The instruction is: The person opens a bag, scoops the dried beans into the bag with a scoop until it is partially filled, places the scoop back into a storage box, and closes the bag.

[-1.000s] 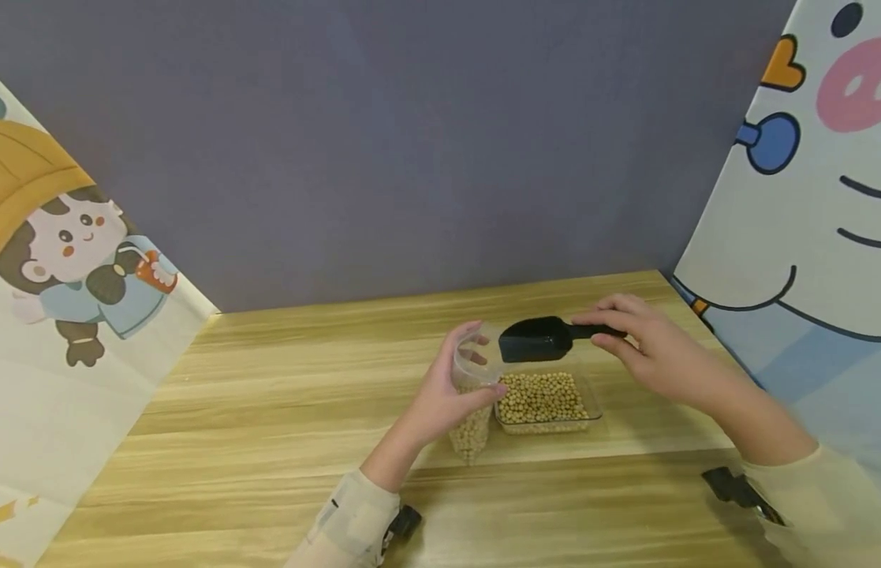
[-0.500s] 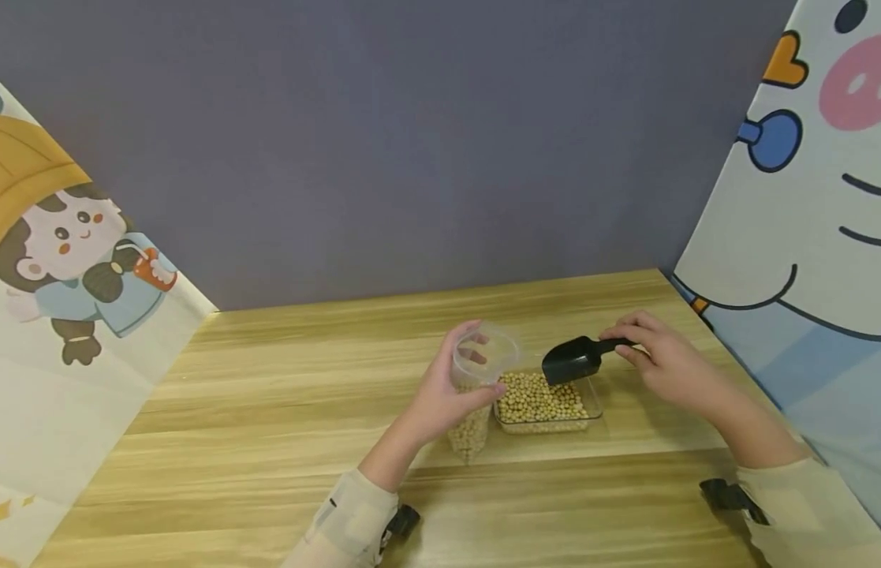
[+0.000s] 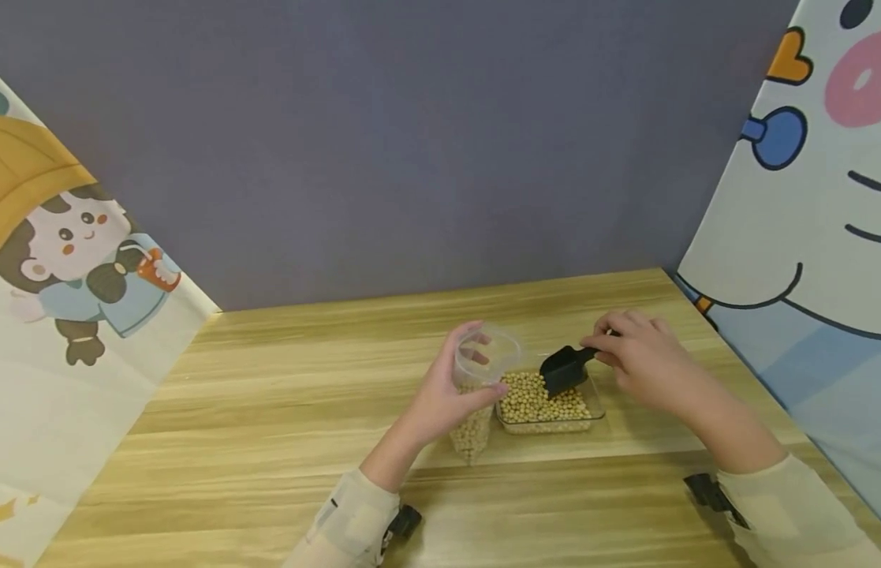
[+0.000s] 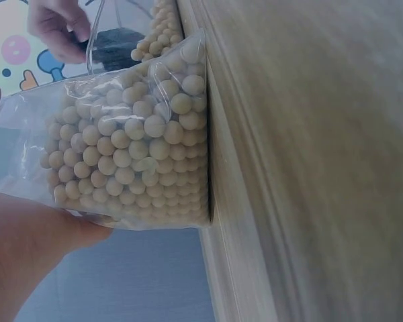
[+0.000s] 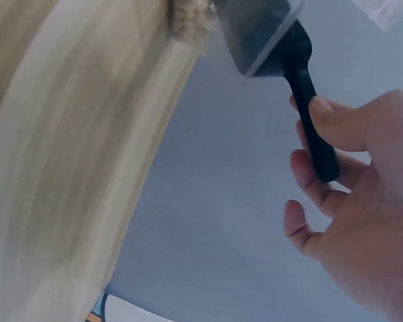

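Note:
My left hand (image 3: 447, 394) grips a clear plastic bag (image 3: 488, 355) near its top, holding its mouth wide. Pale round soybeans (image 4: 131, 151) fill the lower part of the bag, which stands upright on the table. Just right of it sits a clear rectangular container (image 3: 589, 414) with a layer of soybeans (image 3: 528, 398). My right hand (image 3: 642, 355) pinches the handle of a black scoop (image 3: 564, 369) between thumb and fingers. The scoop tilts down to the left, its front edge at the beans. In the right wrist view, the container wall overlaps part of the scoop (image 5: 262, 33).
The wood-grain table (image 3: 270, 442) runs back to a plain grey panel (image 3: 426, 158). Cartoon-printed panels flank it, one on the left (image 3: 28, 394) and one on the right (image 3: 752, 260).
My right hand has drawn the scoop rightward from beside the bag's mouth, then lowered and tilted it into the container's beans. The left hand and bag have stayed in place.

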### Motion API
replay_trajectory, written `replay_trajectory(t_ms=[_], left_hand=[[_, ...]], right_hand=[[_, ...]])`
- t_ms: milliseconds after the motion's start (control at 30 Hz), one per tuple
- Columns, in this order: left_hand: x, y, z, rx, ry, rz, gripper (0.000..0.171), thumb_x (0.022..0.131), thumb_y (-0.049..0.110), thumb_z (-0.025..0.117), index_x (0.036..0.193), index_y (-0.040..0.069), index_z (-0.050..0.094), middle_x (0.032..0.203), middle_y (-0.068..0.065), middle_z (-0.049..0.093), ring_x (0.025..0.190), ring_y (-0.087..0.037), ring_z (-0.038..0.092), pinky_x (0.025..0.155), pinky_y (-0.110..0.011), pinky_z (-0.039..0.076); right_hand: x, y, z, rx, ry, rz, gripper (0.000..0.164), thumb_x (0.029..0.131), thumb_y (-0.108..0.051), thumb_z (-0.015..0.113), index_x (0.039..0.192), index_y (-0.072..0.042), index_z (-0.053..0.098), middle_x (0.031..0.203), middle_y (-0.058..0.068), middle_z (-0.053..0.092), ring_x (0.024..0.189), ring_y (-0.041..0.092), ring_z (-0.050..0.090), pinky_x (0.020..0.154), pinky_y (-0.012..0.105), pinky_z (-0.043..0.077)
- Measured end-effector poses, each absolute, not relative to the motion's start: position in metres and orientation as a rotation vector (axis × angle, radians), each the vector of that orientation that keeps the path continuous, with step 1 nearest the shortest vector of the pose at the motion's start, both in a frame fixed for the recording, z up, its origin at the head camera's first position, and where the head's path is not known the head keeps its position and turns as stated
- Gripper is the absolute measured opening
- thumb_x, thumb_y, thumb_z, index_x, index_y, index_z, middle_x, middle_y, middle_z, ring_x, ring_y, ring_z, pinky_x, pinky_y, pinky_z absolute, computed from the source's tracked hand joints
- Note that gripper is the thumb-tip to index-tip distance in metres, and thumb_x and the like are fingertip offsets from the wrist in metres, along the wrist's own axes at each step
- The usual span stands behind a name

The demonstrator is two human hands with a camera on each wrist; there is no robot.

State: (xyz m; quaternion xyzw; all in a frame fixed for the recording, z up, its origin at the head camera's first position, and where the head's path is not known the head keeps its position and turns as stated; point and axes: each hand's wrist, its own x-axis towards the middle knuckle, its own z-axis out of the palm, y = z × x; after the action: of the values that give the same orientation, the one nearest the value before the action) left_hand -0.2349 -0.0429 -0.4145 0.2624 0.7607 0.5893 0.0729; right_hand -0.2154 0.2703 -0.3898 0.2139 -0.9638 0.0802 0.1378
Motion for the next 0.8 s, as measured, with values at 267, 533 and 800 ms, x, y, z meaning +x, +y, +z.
replay_trajectory(t_ms=[267,533,800], left_hand=[[-0.234,-0.042,-0.415,0.795,2.262,1.793,0.092,0.09,0.016,0.083,0.164,0.024,0.031,0.155,-0.011,0.048,0.135,-0.04,0.052,0.104,-0.046,0.057],[-0.237,-0.042,-0.416,0.799,2.265,1.78,0.09,0.09,0.015,0.083,0.164,0.025,0.032,0.155,-0.011,0.048,0.134,-0.038,0.053,0.102,-0.042,0.057],[-0.235,-0.042,-0.414,0.801,2.254,1.791,0.089,0.09,0.016,0.083,0.163,0.026,0.032,0.154,-0.01,0.048,0.134,-0.041,0.053,0.102,-0.041,0.057]], right_hand=[[-0.219,0.28,-0.401,0.686,-2.814,0.34,0.024,0.091,-0.009,0.081,0.113,-0.019,0.083,0.104,-0.005,0.07,0.102,0.024,0.058,0.077,0.04,0.035],[-0.225,0.287,-0.408,0.817,-2.775,0.499,0.026,0.088,-0.009,0.083,0.113,-0.019,0.083,0.098,-0.014,0.064,0.085,0.004,0.048,0.073,0.028,0.037],[-0.226,0.281,-0.41,0.934,-2.786,0.671,0.027,0.09,-0.009,0.082,0.116,-0.017,0.083,0.1,-0.014,0.063,0.084,-0.002,0.047,0.069,0.023,0.042]])
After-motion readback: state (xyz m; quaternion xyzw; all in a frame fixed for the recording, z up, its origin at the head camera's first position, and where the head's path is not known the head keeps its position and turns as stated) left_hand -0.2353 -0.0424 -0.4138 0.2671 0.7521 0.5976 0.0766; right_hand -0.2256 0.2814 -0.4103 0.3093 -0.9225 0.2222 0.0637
